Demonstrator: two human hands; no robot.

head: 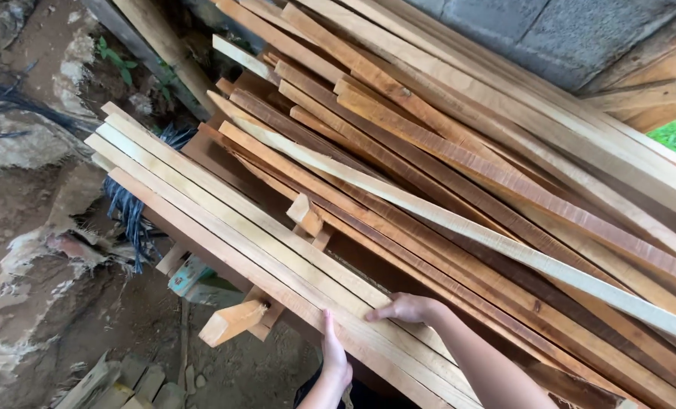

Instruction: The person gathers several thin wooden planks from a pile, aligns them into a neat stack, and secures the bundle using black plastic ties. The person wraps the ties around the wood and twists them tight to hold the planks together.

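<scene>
Grip of both hands lies flat, fingers spread: left hand (335, 356) on the near edge of the pale planks (224, 220), right hand (408, 308) on top at two o'clock. Planks look roughly aligned; darker stack (459, 159) beyond lies jumbled.

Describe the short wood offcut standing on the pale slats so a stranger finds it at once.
Start at the big lumber stack and move to the flat row of pale slats along its left edge. Halfway along them, the short wedge-shaped block stands up, alone among long strips.
</scene>
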